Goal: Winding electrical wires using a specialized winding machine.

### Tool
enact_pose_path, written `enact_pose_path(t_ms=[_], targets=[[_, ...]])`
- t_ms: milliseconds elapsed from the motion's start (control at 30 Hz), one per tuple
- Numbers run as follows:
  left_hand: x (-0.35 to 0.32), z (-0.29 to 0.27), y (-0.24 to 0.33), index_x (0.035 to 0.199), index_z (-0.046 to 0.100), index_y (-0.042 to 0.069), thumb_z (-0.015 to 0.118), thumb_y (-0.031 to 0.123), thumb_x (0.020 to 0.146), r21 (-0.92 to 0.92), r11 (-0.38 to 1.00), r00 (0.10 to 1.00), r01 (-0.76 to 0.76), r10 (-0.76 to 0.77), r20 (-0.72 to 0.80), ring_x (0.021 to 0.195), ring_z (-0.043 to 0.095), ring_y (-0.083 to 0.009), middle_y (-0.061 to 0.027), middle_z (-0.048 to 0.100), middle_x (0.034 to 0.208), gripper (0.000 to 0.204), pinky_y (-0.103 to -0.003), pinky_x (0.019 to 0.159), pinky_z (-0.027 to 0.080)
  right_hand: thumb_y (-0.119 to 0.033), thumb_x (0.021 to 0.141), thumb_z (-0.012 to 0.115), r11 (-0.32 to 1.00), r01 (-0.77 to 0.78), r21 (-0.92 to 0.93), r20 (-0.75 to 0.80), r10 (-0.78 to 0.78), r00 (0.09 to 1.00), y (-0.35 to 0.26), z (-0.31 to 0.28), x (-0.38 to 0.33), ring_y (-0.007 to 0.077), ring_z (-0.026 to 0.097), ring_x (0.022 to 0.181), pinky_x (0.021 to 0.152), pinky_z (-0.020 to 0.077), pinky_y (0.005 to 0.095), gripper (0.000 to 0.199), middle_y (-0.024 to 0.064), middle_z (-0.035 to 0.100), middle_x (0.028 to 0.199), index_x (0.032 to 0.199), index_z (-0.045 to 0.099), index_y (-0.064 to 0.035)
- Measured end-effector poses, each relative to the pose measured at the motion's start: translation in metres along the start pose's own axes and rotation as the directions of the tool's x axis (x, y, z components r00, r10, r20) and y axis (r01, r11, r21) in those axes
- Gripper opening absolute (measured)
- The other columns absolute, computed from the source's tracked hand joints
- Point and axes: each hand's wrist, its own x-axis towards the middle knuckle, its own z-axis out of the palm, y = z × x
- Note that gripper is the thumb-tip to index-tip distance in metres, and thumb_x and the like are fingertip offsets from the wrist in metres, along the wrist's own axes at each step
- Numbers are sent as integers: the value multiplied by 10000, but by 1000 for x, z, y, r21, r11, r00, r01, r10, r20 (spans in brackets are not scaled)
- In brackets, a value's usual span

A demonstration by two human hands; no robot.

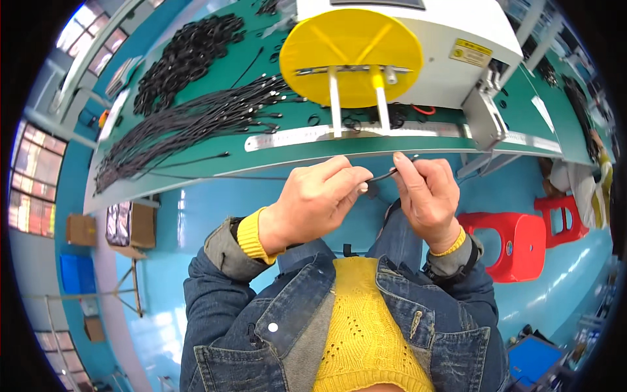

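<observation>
A thin black cable (382, 176) runs between my two hands, just in front of the table's near edge. My left hand (317, 199) is closed on it, thumb and fingers pinched together. The same cable trails off to the left along the table edge. Close by, my right hand (428, 196) pinches the cable's end between thumb and fingers; the tip is mostly hidden. Beyond my hands stands a white machine (437, 75) bearing a round yellow disc (353, 49) with two pegs pointing toward me.
Long black cables (189, 127) lie bunched on the green table (255, 32), with a heap of coiled black cables (189, 55) behind. A steel ruler (431, 129) lies along the front. Red stools (522, 245) stand at right; a cardboard box (140, 225) sits at left.
</observation>
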Motion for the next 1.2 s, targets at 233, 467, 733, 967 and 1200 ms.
enact_pose_path(t_ms=[233, 467, 733, 967, 1200], targets=[[53, -10, -7, 879, 650, 15, 639, 63, 755, -70, 971, 967, 227, -234, -104, 616, 550, -163, -91, 542, 731, 133, -262, 584, 446, 16, 644, 694, 994, 34, -101, -117, -46, 992, 34, 13, 32, 246, 544, 661, 549, 445, 316, 314, 103, 553, 786, 948, 624, -16], [70, 9, -84, 855, 653, 11, 658, 70, 763, -290, 908, 879, 302, -383, -283, 623, 519, -90, -36, 543, 714, 109, -216, 570, 418, -34, 707, 668, 901, -366, 234, -205, 414, 887, 66, 73, 31, 223, 553, 587, 531, 449, 296, 97, 101, 576, 733, 787, 615, -21], [73, 12, -97, 837, 643, -26, 634, 57, 797, -538, 808, 851, 240, -442, -284, 590, 482, -34, 5, 559, 711, 93, -175, 539, 395, -61, 726, 664, 854, -425, 299, -247, 499, 830, 76, 91, 39, 198, 548, 553, 514, 439, 284, 71, 89, 564, 675, 736, 608, -18], [55, 7, -90, 890, 656, -3, 633, 60, 802, -508, 821, 827, 261, -461, -320, 544, 468, -30, 20, 563, 656, 110, -171, 500, 378, -62, 738, 645, 821, -505, 265, -117, 547, 829, 67, 61, -21, 191, 564, 566, 530, 448, 286, 65, 92, 584, 674, 736, 610, -8], [44, 8, -92, 913, 658, -1, 628, 66, 810, -522, 815, 805, 252, -476, -354, 539, 464, -30, 24, 557, 642, 126, -167, 488, 364, -75, 753, 624, 714, -677, 178, 156, 658, 736, 44, 27, -94, 159, 573, 572, 545, 450, 269, 76, 88, 590, 646, 763, 625, 0]])
